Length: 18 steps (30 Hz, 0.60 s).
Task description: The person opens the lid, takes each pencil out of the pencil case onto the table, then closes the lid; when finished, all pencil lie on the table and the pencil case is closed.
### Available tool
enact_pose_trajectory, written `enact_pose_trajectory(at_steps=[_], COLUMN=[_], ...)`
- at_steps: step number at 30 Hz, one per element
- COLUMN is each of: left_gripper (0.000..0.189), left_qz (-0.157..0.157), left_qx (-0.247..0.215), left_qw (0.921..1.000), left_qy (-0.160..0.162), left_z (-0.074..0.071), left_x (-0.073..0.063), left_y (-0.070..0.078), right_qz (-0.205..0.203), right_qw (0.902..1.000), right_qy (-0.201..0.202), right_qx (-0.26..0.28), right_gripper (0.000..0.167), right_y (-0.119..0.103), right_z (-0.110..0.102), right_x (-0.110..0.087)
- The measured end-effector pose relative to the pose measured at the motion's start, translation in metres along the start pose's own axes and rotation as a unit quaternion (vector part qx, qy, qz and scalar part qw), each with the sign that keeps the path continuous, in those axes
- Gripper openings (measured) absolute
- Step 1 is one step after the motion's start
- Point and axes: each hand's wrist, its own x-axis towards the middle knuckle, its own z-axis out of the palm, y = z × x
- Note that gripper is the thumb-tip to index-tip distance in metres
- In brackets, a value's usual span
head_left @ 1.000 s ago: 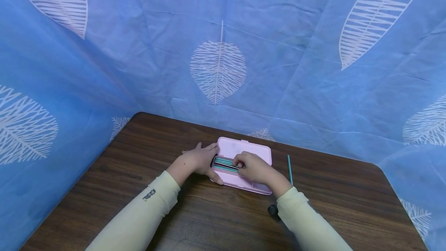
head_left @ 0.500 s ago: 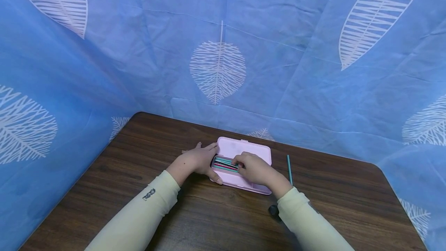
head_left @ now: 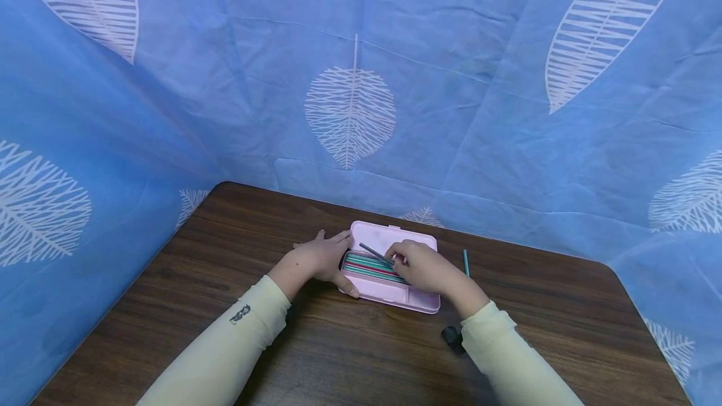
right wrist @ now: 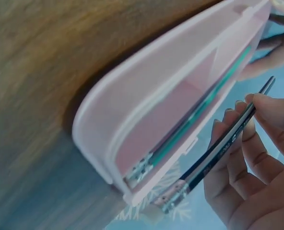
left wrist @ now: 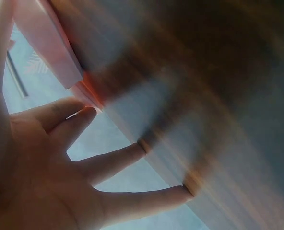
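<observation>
An open pink pencil case lies on the table with several green pencils and a red one inside. My left hand rests at its left end, thumb along the front side and fingers spread behind. In the left wrist view those fingers look straight, with the case beside them. My right hand pinches a dark pencil between thumb and fingers, slanted above the case. The right wrist view shows this pencil with a metal band and pale eraser, outside the case's rim.
Another green pencil lies on the brown table to the right of the case, partly hidden by my right arm. A small black object is near my right sleeve. Blue leaf-patterned cloth hangs behind the table.
My right hand has drawn the dark pencil up out of the case and shifted slightly right. More of the pencils inside now show. The left hand has stayed put.
</observation>
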Motion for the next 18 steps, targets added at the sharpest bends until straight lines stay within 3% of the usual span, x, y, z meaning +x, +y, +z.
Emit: enact_pose_trajectory(at_steps=[8, 18], left_gripper=[0.125, 0.127], left_qz=[0.0, -0.001], left_qx=[-0.001, 0.002], left_qw=[1.0, 1.0], left_qy=[0.003, 0.005], left_z=[0.002, 0.004], left_x=[0.002, 0.002], left_y=[-0.001, -0.001], right_qz=[0.044, 0.101], right_qw=[0.9978, 0.9926], right_qy=[0.015, 0.046], right_qx=[0.047, 0.048], right_gripper=[0.025, 0.029], right_y=[0.019, 0.048], right_z=[-0.014, -0.028], right_x=[-0.017, -0.038])
